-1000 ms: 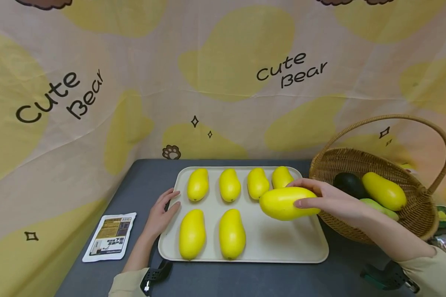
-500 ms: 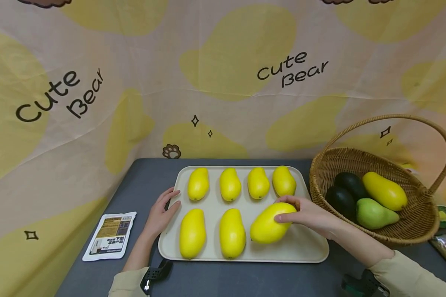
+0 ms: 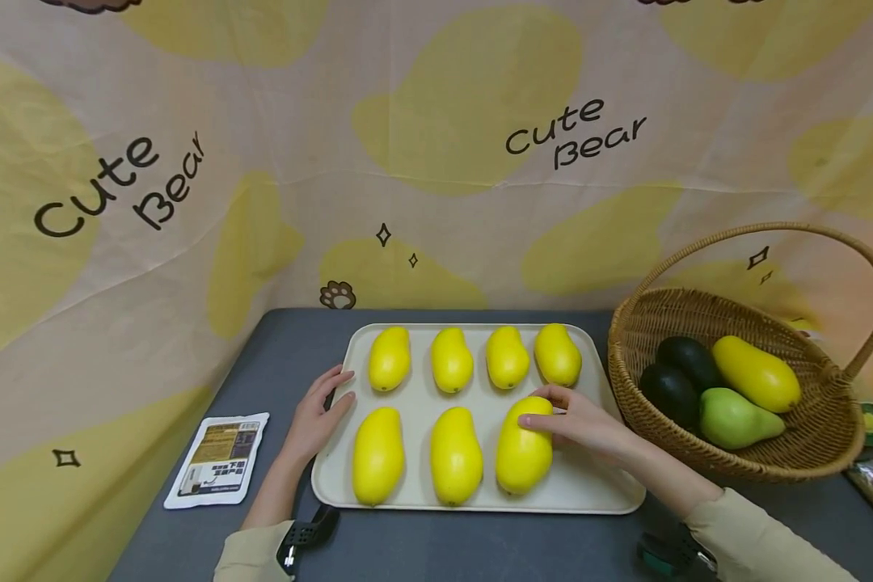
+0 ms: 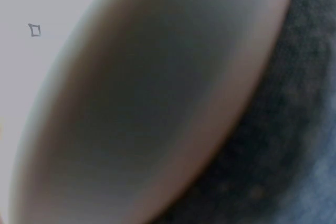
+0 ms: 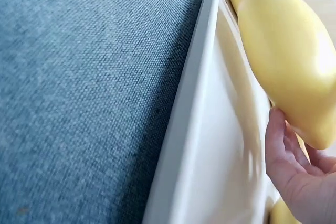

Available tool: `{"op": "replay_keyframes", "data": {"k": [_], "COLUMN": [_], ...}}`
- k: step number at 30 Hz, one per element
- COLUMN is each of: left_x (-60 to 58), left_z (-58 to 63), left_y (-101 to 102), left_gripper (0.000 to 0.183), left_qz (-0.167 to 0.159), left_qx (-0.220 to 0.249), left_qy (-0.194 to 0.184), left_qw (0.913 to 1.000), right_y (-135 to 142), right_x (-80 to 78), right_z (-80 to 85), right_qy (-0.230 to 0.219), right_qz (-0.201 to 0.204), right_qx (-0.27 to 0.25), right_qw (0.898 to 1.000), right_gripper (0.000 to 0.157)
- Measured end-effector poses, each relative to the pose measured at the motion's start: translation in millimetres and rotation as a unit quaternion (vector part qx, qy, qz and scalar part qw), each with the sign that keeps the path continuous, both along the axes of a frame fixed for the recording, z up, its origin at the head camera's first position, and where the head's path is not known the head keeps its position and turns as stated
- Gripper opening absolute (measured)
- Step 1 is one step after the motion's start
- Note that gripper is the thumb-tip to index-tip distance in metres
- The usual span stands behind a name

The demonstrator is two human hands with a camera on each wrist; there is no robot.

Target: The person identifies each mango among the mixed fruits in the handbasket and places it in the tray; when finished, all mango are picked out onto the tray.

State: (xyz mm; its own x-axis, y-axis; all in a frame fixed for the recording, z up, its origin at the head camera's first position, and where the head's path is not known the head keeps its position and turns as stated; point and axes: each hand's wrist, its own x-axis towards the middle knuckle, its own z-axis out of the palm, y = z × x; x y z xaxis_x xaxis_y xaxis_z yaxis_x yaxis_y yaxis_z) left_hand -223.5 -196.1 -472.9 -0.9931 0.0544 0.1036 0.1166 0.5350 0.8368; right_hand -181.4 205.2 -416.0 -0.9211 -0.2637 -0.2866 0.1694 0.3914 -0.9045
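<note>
My right hand (image 3: 585,420) grips a yellow mango (image 3: 521,459) by its narrow upper end, thumb across the top. This mango stands lengthwise over the front row of the white tray (image 3: 589,493); in the right wrist view the fingertips (image 5: 275,116) press its side. To its left lie two more mangoes, one in the middle (image 3: 456,457) and one at the left (image 3: 378,457). Several similar mangoes (image 3: 451,360) form the back row. My left hand (image 3: 313,420) rests on the tray's left rim, its fingers extended. A blurred shape fills most of the left wrist view, hiding that hand.
Right of the tray stands a wicker basket (image 3: 807,461) with a tall handle. Inside are two dark avocados (image 3: 669,394), a green pear (image 3: 738,418) and a yellow mango (image 3: 757,373). A white packet (image 3: 217,461) lies on the grey table at left.
My right hand has brought the mango left and down to the front row, turning it from sideways to lengthwise. The pear and second avocado came into sight. My left hand has stayed put.
</note>
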Motion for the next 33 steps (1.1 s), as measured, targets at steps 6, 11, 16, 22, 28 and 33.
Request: {"op": "replay_keyframes", "data": {"k": [6,11,16,22,28,33], "left_x": [-0.9,-0.8,-0.1,-0.7,-0.8,-0.6], "left_z": [0.5,-0.1,0.1,-1.0,-1.6,-1.5], "left_y": [-0.4,-0.3,-0.3,-0.9,-1.2,-0.8], "left_gripper": [0.042,0.042,0.043,0.043,0.043,0.042], "left_qz": [-0.002,0.000,0.001,-0.003,-0.004,-0.001], "left_qx": [0.000,0.000,0.001,-0.003,-0.003,-0.003], "left_qy": [-0.001,-0.005,-0.009,-0.004,-0.001,0.000], "left_qw": [1.0000,1.0000,1.0000,1.0000,1.0000,1.0000], "right_y": [-1.6,-3.8,-4.3,-6.9,-9.5,-9.9], "right_x": [-5.4,-7.3,-9.5,-8.4,-5.5,-5.0], "right_z": [-6.4,-6.9,-9.7,-11.5,-12.9,-15.0], "right_qy": [0.014,0.019,0.023,0.043,0.090,0.089], "right_qz": [0.014,0.021,0.012,0.006,0.028,0.034], "right_qx": [0.011,0.033,0.048,0.057,0.088,0.087], "right_qw": [1.000,0.999,0.999,0.997,0.992,0.992], "right_gripper": [0.054,0.055,0.060,0.054,0.048,0.048]}}
